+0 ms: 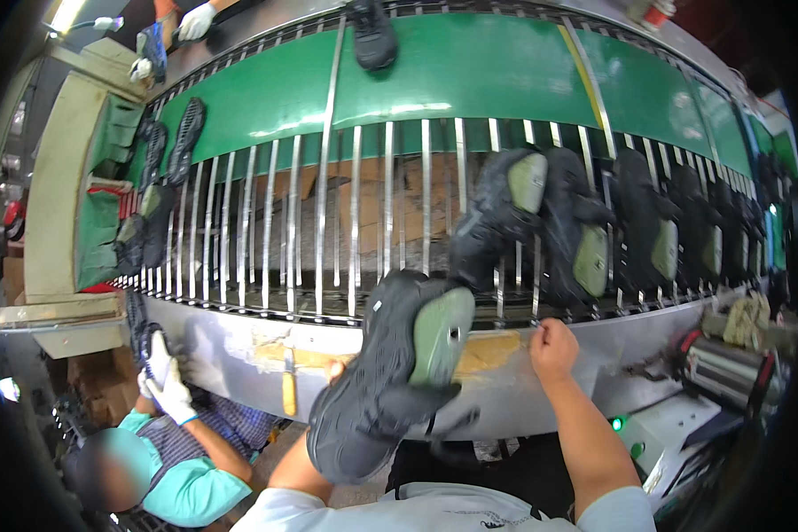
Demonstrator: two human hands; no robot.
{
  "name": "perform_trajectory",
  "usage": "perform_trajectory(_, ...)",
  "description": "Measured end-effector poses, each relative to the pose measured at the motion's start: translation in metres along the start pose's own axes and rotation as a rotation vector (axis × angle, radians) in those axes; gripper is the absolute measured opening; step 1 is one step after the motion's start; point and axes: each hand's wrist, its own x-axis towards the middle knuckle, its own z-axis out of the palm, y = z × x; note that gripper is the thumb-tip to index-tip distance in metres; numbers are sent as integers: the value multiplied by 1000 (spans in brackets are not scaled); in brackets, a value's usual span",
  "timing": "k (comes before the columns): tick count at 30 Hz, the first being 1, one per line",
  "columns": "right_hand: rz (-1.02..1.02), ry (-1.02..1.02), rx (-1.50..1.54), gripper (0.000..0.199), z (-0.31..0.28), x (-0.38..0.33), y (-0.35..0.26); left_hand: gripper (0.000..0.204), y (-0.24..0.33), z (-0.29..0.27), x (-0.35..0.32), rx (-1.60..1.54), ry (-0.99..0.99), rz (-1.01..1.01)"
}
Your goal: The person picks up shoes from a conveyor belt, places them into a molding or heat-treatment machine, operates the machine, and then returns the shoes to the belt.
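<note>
Left hand (335,371): mostly hidden, seemingly gripping shoe (390,372) sole-up, near centre | Right hand (552,348): closed, perhaps pinching a small tool, at rack (328,312) edge | Tip: steady the shoe, keep clear of bars

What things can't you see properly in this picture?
Head view only:
- The left hand: almost wholly hidden behind the black shoe it holds up.
- What the right hand pinches at the metal rail: too small to tell.
- The far shoes on the right: squeezed and dark at the fisheye rim.
- A co-worker's gloved hand: what it holds is too dark to make out.
</note>
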Motion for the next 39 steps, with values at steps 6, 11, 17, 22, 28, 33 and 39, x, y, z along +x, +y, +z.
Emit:
perform_trajectory(6, 389, 96, 948, 11, -3, -30, -5, 90, -176, 4, -31, -381, -320, -222)
perform_trajectory(11, 858, -641, 2256, 62, -93, -151, -41, 55, -278, -37, -71, -173, -191, -473)
perform_trajectory(17, 167, -533, 2632, 59, -159, -262, -29, 53, -306, 28, -163, 143, -135, -465)
perform_trajectory(22, 135, -323, 2576, 47, -204, -319, 12, 75, -328, 27, -185, 53, -151, -305)
perform_trajectory(28, 496, -367, 2669, 51, -187, -380, 22, 101, -332, 6, -188, -255, -132, 244)
perform_trajectory(33, 461, -914, 2629, 65, -172, -375, 45, 94, -328, 25, -146, 484, -620, 416)
perform_trajectory(39, 19, -1363, 2849, 70, -200, -376, 15, 90, -354, 76, -95, 354, -728, 154)
